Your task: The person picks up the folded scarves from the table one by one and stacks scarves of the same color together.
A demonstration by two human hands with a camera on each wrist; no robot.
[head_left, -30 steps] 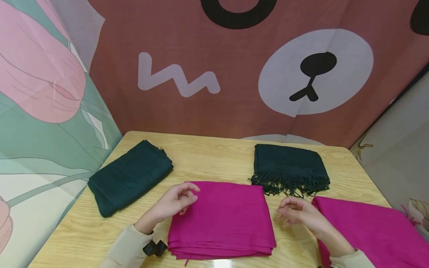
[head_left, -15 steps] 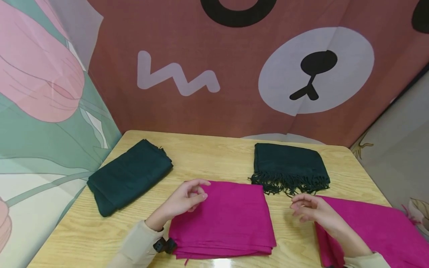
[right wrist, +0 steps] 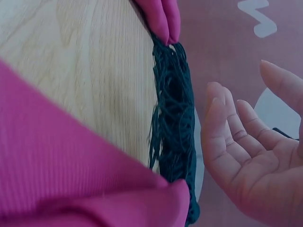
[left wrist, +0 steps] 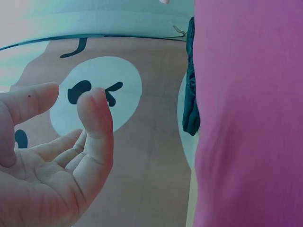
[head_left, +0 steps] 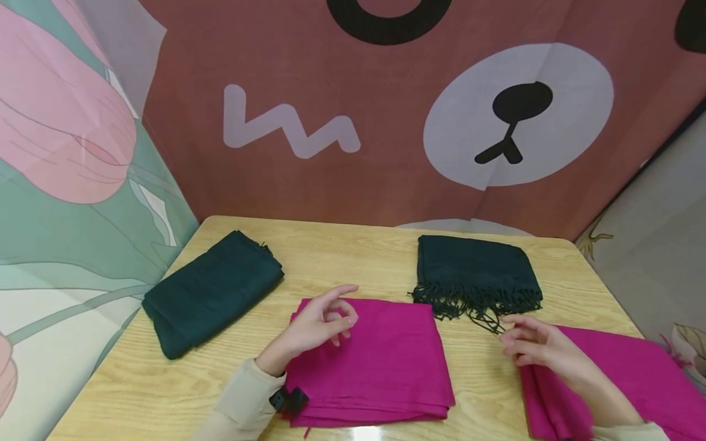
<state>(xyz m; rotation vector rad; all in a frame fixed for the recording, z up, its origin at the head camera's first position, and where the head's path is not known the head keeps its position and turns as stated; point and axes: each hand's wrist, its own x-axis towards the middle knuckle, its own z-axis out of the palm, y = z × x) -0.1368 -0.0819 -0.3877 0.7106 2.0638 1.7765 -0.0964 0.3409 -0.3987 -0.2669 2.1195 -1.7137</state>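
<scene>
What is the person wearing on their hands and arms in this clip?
The left hand and right hand are bare, with no gloves or rings visible. Pale beige long sleeves cover the forearms. A small black, boxy device sits at the left wrist, with no cable showing; the right cuff is mostly cut off by the head view's lower edge.

The person wears a pale cream left sleeve (head_left: 242,392), long and reaching the wrist, where a small black device (head_left: 288,400) shows as two boxy blocks. The right sleeve (head_left: 629,432) matches in colour, mostly cropped by the lower edge.
</scene>
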